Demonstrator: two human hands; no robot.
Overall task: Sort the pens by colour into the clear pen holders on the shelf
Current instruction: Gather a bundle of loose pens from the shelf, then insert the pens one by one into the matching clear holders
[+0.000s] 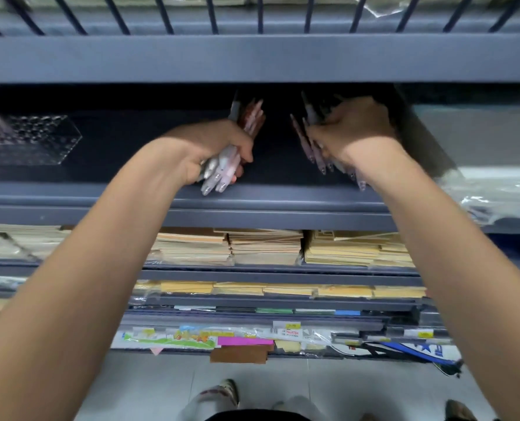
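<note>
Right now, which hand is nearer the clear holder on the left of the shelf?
Left. The left hand, gripping a bunch of pens, is to the right of the clear holder with bare shelf between them; the right hand, gripping another bunch, is farther right.

Grey shelf (283, 205) carries a clear pen holder (40, 141) at left.

Two hands (210, 150) (353, 129), two pen bundles (222, 173) (312, 148), one clear holder (40, 138); perhaps ten pens.

Your left hand (210, 144) grips pale pink pens (222, 169); your right hand (353, 129) grips mauve pens (306, 144). Left of your left hand, the clear holder (43, 138) is bubble-patterned.
</note>
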